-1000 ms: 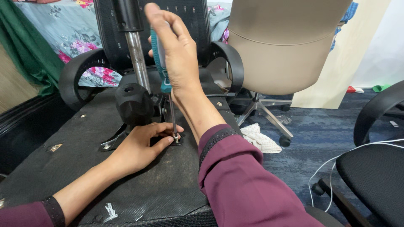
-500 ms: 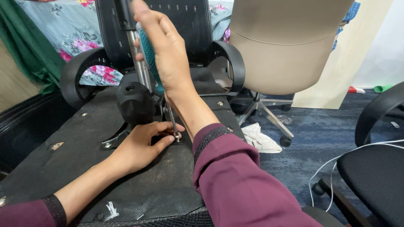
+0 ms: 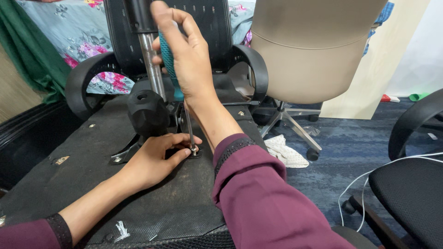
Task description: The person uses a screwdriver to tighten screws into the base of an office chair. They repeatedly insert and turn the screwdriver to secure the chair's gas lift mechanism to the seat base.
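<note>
— Where is the screwdriver (image 3: 184,99)?

— Upright over the overturned seat (image 3: 92,157). Its teal handle is in the right hand (image 3: 184,55), and the thin metal shaft runs straight down to a screw (image 3: 194,149) on the seat's black underside.

— How is that hand's grip?

— Closed around the handle, fingers wrapped over it from the top — only a strip of teal shows beside the palm.

— And the left hand (image 3: 154,159)?

— It lies flat on the seat just left of the screw. Thumb and forefinger are pinched together at the screwdriver's tip, right at the screw; I can't tell whether they press the screw itself or only the shaft.

— What else is near the screw?

— Just behind and left of it sits the black mechanism block (image 3: 147,113), with a steel column (image 3: 152,69) rising from it. A metal bracket (image 3: 124,154) sticks out from under the block, left of the left hand. Another bolt (image 3: 241,113) shows on the seat behind and to the right of the screw.

— Further out?

— Two curved black armrests (image 3: 83,83) arch up at the seat's far side. Right of the seat stands a beige chair (image 3: 309,50) on a star base, with a white rag (image 3: 288,152) on the blue carpet by its wheels. At the far right, another black chair (image 3: 410,189) with a white cable (image 3: 369,177) lying across it.
</note>
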